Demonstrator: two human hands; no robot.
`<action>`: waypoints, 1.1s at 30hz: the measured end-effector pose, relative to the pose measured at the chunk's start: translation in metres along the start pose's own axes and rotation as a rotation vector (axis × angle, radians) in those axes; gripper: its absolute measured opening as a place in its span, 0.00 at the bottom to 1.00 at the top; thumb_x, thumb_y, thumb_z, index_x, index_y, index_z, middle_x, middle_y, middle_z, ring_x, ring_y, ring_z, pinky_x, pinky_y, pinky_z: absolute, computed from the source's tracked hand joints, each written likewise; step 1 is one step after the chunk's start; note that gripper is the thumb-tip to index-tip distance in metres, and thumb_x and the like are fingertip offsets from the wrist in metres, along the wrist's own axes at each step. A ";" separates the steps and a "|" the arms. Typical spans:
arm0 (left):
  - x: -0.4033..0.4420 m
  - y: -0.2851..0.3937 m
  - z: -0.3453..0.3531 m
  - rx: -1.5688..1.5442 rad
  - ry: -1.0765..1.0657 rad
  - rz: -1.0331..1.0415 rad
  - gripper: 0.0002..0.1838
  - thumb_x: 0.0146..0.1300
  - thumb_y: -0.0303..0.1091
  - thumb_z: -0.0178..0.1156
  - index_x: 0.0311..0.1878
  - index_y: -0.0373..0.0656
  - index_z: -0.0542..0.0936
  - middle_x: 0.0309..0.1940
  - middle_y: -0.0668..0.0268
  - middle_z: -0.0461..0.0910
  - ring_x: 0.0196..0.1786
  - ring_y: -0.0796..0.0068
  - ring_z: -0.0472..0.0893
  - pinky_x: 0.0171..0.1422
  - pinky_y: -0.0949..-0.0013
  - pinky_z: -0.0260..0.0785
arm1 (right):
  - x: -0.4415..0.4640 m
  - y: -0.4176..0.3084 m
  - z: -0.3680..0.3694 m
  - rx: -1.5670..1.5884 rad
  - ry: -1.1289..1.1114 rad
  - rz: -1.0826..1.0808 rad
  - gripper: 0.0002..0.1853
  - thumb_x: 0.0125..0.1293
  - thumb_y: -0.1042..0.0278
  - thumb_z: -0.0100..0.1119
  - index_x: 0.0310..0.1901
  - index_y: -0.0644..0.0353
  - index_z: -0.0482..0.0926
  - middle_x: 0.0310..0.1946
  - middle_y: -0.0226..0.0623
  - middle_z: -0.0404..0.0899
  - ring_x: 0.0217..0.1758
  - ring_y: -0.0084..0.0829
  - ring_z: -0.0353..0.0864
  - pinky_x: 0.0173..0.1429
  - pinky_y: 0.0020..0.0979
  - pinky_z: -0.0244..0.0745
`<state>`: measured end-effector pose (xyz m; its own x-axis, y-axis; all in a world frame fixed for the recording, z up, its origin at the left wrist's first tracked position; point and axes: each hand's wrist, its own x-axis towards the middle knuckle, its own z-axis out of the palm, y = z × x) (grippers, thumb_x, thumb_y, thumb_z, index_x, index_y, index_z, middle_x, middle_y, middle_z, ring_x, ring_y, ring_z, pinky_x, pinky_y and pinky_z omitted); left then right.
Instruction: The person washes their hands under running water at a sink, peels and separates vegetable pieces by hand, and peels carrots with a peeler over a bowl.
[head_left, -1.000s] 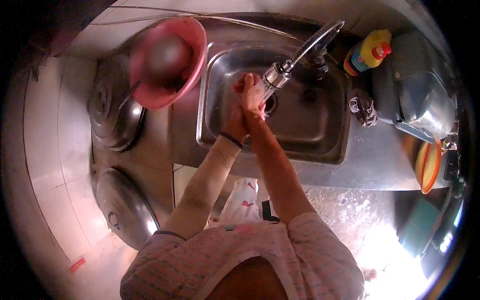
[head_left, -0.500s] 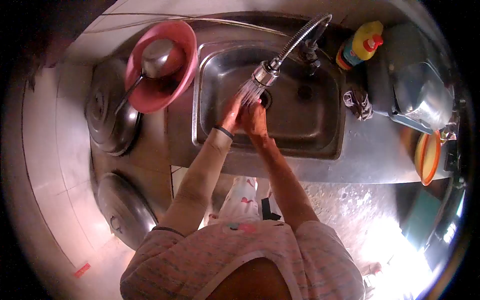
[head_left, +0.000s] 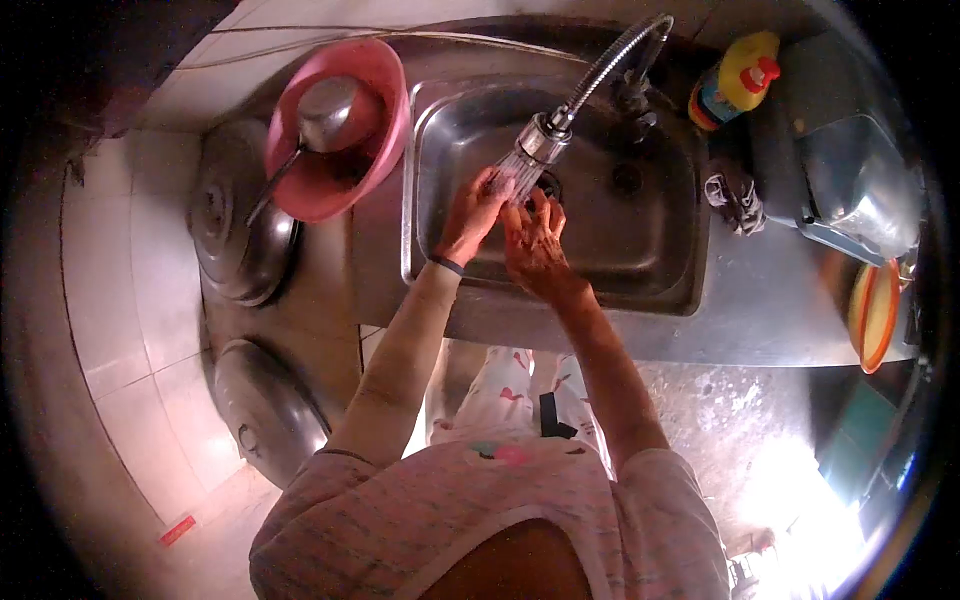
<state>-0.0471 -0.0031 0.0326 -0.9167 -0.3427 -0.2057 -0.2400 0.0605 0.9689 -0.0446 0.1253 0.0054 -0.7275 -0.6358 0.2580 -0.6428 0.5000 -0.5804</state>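
Wearing a striped pale shirt (head_left: 480, 490) and patterned trousers (head_left: 505, 390), the person stands against the counter (head_left: 770, 300), both forearms stretched over the near edge of the sink (head_left: 620, 240). The left hand (head_left: 475, 215), a dark band (head_left: 446, 265) on its wrist, has its fingers bunched under the water (head_left: 518, 168), which partly hides them; I cannot tell whether they hold anything. Beside it, the right hand (head_left: 537, 247) is palm down, fingers loosely bent and slightly apart, its underside hidden, so its grip cannot be told either. Just beyond and above them hangs the metal spray head (head_left: 543, 140), tilted toward the left hand.

Left of the person, a large metal lid (head_left: 262, 410) leans; at far right is an orange-rimmed dish (head_left: 875, 315). Farther along on the left, a pink basin (head_left: 310, 207) overlaps a second lid (head_left: 215, 235), and the handle of the ladle (head_left: 330, 115) inside crosses its rim. Right of the sink are a crumpled cloth (head_left: 735, 203), a grey-blue container (head_left: 790, 190) and, behind, a yellow bottle (head_left: 735, 85). The bent hose (head_left: 605, 70) arches at the back; a cable (head_left: 450, 36) runs behind the basin.
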 end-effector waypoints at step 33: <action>-0.003 0.010 -0.016 -0.353 -0.091 -0.378 0.24 0.67 0.57 0.53 0.45 0.44 0.79 0.36 0.68 0.83 0.38 0.78 0.80 0.42 0.75 0.74 | 0.006 -0.011 -0.016 0.287 0.188 0.036 0.26 0.54 0.81 0.49 0.59 0.63 0.68 0.57 0.52 0.70 0.60 0.50 0.69 0.64 0.46 0.63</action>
<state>-0.0414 -0.0165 0.0455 -0.8145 -0.1957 -0.5462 -0.4518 -0.3766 0.8087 -0.0459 0.1254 0.0255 -0.7970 -0.4881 0.3559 -0.5418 0.3171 -0.7784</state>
